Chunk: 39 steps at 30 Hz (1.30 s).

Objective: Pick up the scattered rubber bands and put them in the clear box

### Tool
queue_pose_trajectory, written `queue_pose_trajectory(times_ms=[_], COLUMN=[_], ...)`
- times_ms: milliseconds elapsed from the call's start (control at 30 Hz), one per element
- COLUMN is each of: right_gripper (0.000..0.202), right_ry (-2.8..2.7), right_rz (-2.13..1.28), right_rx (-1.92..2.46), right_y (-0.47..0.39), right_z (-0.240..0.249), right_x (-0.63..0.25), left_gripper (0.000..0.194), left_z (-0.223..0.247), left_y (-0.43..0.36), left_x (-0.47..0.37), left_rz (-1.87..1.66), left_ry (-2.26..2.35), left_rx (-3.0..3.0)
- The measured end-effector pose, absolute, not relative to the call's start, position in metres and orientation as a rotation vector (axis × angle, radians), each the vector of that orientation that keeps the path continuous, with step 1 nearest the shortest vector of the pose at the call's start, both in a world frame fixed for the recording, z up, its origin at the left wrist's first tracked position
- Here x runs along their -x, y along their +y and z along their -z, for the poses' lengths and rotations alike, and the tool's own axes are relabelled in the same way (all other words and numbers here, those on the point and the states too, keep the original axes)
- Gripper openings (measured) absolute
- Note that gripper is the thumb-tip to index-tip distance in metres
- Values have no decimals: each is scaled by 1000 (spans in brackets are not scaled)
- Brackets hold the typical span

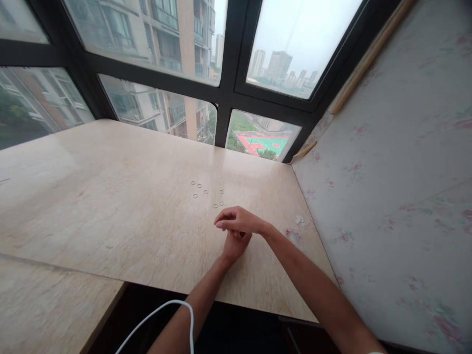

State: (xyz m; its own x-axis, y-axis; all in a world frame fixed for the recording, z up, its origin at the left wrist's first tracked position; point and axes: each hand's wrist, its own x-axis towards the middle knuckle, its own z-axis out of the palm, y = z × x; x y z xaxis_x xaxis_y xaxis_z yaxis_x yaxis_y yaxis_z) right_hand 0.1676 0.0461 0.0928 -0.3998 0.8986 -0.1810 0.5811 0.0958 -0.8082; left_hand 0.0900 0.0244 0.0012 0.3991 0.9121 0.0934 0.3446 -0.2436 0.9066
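Note:
Low over the pale stone-look counter [140,221], my two hands overlap. My right hand [239,219] crosses above the left, its fingers bent to the left and closed toward the thumb. Whatever it pinches is too small or too hidden to make out. Below it, my left hand [236,247] is curled, and its fingers are partly covered by the right hand. What it may hold does not show. Just beyond the hands lie several small thin rings, spread apart on the surface; the nearest ring [215,206] is close to the right fingertips.
Near the floral wall [372,187], a small clear bag with reddish bits [292,233] and a whitish scrap [299,220] lie on the counter. A white cable [162,306] hangs across my left forearm. Dark-framed windows [224,88] border the back.

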Motion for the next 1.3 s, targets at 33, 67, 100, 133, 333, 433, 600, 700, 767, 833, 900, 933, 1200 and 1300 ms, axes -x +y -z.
queue_pose_trajectory(times_ms=[33,67,100,133,333,433,600,700,767,833,900,933,1200,1300], right_gripper=[26,25,24,24,22,22,22,19,14,9,9,9,9,12], right_ry=[-2097,-2162,-2207,-2242,-2492,-2655,-2789,-2743,-2652,-2505,-2305,-2194,-1425,-1241], right_rz=[-983,-767,-616,-523,-339,-253,-185,-199,-229,-267,-309,-337,-606,-635], right_rx=[1571,1671,1743,1797,1929,1901,1831,1823,1823,1821,1812,1802,1610,1574], right_y=[57,68,79,89,124,127,123,118,115,109,101,97,41,7], right_z=[-92,-90,-88,-84,-61,-56,-52,-47,-45,-45,-46,-47,-63,-65], right_x=[-170,-172,-173,-173,-161,-155,-158,-163,-167,-173,-179,-184,-225,-242], left_gripper=[11,11,11,12,11,12,11,12,13,14,15,15,16,15], left_z=[-3,-4,-5,-5,-3,-3,-3,-1,1,1,2,2,2,2], left_y=[24,23,23,23,24,23,23,23,23,23,23,23,24,25], left_x=[-89,-87,-86,-86,-87,-87,-87,-88,-88,-88,-88,-88,-87,-87], left_rz=[-842,-857,-862,-876,-898,-902,-925,-938,-940,-938,-934,-932,-891,-893], left_ry=[1001,912,868,834,841,811,774,771,774,774,777,781,793,794], left_rx=[-1772,-1759,-1756,-1745,-1761,-1785,-1792,-1797,-1805,-1809,-1802,-1795,-1823,-1841])
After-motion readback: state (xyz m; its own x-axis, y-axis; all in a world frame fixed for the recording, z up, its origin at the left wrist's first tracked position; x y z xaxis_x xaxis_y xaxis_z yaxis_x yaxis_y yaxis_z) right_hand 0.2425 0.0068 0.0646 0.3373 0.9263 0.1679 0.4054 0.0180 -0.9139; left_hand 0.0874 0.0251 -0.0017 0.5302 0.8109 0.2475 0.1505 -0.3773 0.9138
